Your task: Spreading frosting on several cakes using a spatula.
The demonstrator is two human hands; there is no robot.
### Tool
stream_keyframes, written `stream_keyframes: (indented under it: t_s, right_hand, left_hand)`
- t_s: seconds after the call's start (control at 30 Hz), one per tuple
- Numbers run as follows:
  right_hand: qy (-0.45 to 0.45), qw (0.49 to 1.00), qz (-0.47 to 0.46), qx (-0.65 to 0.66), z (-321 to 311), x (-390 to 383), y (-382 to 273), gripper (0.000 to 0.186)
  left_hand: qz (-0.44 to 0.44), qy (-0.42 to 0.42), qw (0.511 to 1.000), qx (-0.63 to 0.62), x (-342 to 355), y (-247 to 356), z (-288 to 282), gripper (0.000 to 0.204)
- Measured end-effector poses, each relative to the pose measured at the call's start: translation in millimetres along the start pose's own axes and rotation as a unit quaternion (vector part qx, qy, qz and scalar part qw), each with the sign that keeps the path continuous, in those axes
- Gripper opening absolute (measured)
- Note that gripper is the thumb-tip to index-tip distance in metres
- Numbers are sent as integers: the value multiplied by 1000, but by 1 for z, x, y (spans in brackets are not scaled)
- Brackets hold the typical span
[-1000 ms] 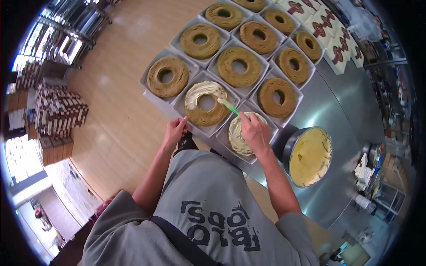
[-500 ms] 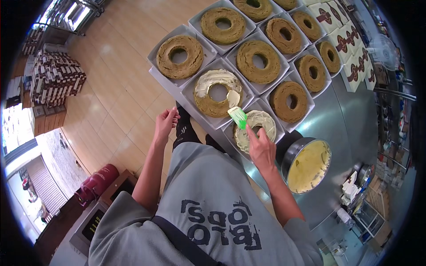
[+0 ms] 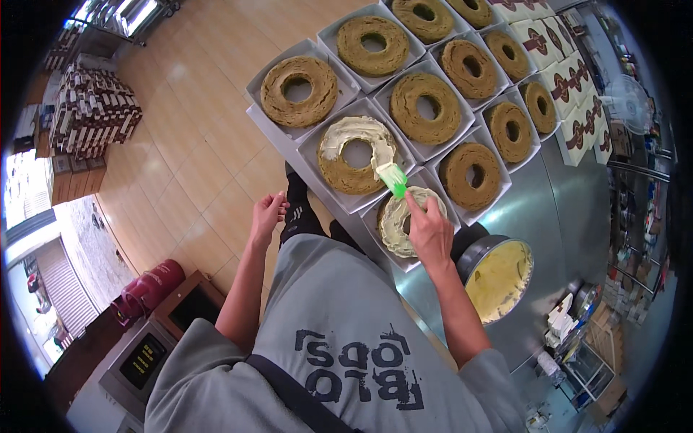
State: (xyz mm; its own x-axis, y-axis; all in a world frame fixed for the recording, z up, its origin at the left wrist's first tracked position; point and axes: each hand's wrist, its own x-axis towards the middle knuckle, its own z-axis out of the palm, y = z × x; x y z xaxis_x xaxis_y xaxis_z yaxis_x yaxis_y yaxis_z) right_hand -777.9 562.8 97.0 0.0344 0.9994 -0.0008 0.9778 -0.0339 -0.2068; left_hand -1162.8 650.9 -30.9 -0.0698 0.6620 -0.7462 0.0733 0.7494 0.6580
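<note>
Steel counter [image 3: 577,209] carried rows of boxed ring cakes. Her right hand [image 3: 430,231] gripped a green brush [image 3: 392,178], spreading cream over the half-coated cake [image 3: 356,154]; the left hand [image 3: 268,213] hung loosely open, empty. Covering the bare half likely required more cream from the bowl [image 3: 498,278].

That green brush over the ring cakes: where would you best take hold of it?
Grip the green brush by its handle end, from the near side, as the right hand does. The bristle end points away over the half-iced cake and looks creamy.
</note>
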Motion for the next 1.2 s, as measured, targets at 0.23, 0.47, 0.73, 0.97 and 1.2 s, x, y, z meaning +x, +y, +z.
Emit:
stream_keyframes:
  t_s: [0.23, 0.47, 0.73, 0.97, 1.2]
  right_hand:
    - [32, 998, -34, -47, 17, 64, -9, 45]
    - [21, 998, 56, 25, -12, 8, -20, 34]
    - [12, 993, 116, 13, 35, 14, -33, 38]
    - [87, 987, 127, 47, 36, 23, -45, 43]
    - [31, 987, 159, 10, 35, 23, -52, 41]
  left_hand:
    - [-42, 32, 994, 92, 26, -41, -7, 25]
    - [-83, 82, 979, 166, 18, -114, -89, 24]
    - [-81, 46, 982, 165, 49, -121, -100, 25]
    - [-85, 15, 980, 177, 49, -114, -96, 27]
    - [-76, 12, 982, 175, 52, -100, -94, 26]
